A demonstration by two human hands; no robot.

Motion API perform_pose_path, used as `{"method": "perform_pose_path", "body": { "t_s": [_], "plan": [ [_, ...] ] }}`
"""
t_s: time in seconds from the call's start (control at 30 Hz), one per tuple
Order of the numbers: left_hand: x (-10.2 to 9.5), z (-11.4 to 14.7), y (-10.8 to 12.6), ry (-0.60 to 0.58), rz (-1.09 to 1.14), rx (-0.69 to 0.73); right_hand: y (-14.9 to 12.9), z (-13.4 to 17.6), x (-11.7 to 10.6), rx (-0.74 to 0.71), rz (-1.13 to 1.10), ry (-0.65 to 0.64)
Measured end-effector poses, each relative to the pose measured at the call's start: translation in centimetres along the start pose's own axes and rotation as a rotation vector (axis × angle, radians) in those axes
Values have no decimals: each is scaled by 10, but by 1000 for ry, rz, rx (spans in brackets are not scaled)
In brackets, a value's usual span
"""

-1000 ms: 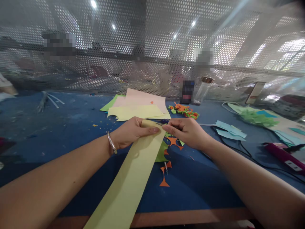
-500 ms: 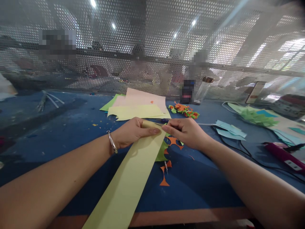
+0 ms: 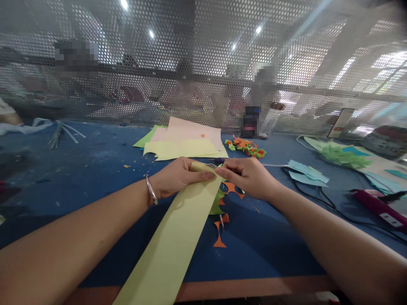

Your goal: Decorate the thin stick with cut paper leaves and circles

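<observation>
The left hand (image 3: 178, 178) held the yellow paper strip (image 3: 168, 241) by its upper end, thumb flat on the face and the other fingers behind. The right hand (image 3: 249, 177) was closed narrow at the upper right corner, thumb against curled forefinger with the paper's edge between. The two thumb tips stood just beside each other. The strip sloped down from the hands toward the person, across the near edge of the blue table (image 3: 95, 178) and out of sight.

A silver bracelet (image 3: 150, 189) encircled the left wrist. Immediately behind the fingertips sat a small purple item (image 3: 219, 160), too hidden for me to identify. A green paper piece (image 3: 217, 204) lay partly under the strip's right edge; orange paper scraps (image 3: 233, 189) lay near it.

Beyond the hands, a pink sheet (image 3: 195, 130) and yellow sheets (image 3: 179, 148) overlapped. An orange and green paper cluster (image 3: 244, 146) lay to their right. Light blue paper pieces (image 3: 307, 173) were located past the right hand, with a magenta power strip (image 3: 377, 207) farther right. A perforated screen (image 3: 190, 38) stood along the table's far side.
</observation>
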State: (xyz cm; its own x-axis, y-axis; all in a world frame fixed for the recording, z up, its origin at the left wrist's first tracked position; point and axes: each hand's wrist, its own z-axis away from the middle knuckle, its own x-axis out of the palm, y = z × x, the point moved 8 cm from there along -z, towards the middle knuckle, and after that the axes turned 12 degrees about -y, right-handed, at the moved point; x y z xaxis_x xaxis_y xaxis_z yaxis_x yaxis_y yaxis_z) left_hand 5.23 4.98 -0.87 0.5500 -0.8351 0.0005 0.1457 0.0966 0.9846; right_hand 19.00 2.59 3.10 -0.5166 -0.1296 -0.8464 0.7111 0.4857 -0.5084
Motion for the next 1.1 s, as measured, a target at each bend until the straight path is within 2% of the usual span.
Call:
{"method": "perform_pose_path", "body": {
  "t_s": [0.33, 0.73, 1.1],
  "plan": [
    [1, -1, 0, -2, 18, -20, 0, 0, 1, -15, 4, -7],
    [-4, -1, -2, 36, 164, -16, 4, 0, -5, 1, 30, 28],
    [-2, -3, -6, -2, 102, 0, 2, -1, -1, 0, 16, 4]
  ]
}}
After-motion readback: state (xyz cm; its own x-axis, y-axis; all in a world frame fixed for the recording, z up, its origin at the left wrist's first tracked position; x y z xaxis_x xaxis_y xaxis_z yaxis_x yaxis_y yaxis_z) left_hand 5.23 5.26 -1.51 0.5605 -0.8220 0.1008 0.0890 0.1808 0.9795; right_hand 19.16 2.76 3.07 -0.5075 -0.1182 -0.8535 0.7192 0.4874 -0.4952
